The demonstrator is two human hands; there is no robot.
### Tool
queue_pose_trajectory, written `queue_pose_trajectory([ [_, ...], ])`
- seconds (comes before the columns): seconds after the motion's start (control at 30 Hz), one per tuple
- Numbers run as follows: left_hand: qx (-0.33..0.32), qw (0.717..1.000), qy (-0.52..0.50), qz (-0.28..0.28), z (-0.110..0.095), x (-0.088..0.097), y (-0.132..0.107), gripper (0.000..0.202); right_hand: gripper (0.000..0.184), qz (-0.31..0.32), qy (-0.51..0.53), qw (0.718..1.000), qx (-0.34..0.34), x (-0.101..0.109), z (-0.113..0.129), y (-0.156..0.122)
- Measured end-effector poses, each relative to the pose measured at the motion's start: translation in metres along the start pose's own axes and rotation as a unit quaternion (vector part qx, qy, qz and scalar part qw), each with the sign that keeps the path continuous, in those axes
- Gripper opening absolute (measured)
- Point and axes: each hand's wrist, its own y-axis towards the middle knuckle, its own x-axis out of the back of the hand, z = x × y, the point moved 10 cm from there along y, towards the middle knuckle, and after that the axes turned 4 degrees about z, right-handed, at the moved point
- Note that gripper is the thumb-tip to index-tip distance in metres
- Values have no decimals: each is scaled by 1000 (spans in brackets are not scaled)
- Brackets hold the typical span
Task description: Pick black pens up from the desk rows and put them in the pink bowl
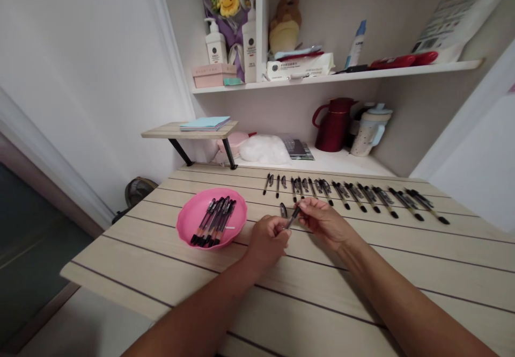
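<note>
Left hand (269, 239) and right hand (321, 218) clamp their grip on one pen (295, 215), right of the pink bowl (188, 213)

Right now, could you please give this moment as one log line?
left hand: on pen | right hand: on same pen | cap: on table | pink bowl: several pens inside

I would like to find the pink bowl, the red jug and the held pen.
Pink bowl (192, 213): head view, bare inside, left part.
Red jug (333, 127): head view, middle of its body.
Held pen (295, 213): head view, dark part of barrel.
</note>
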Motion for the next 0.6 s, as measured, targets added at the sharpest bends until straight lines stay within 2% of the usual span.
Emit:
queue_pose_trajectory([
  [0.2, 10, 998, -53, -10, 5, -2, 5, 21, 25, 48, -10, 999, -21, -5, 1, 12],
  [0.4, 11, 996, -81, -41, 9, 5, 11, 21, 18, 27, -24, 999, -8, -2, 3, 25],
  [0.6, 14, 995, -87, -51, 11, 8, 13, 21, 25, 51, -18, 998, -7, -15, 0, 28],
])
